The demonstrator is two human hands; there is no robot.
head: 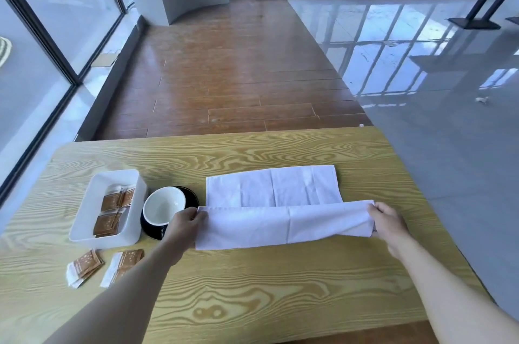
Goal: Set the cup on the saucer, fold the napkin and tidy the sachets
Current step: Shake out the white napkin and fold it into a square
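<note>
Mid napkin fold. White cloth napkin (275, 203) lies on the pale wood-grain table (252, 301), its near edge lifted and carried over toward the far edge. Left hand (184, 224) pinches the left corner of the raised flap, right hand (386, 221) pinches the right corner; fingers of both closed on the cloth.

White-lined dark ceramic cup (163, 207) sits on the black round saucer (193, 197), just beside the left hand, seemingly off-centre.

Risks: the left wrist is very close to the cup, so a sweep forward could knock it off the saucer. The flap sags between the hands; uneven pull would likely skew the edges.

Brown paper sachets (84, 265) still loose on the table near the white rectangular plastic tray (81, 228), which already holds others. Not tidied yet.
</note>
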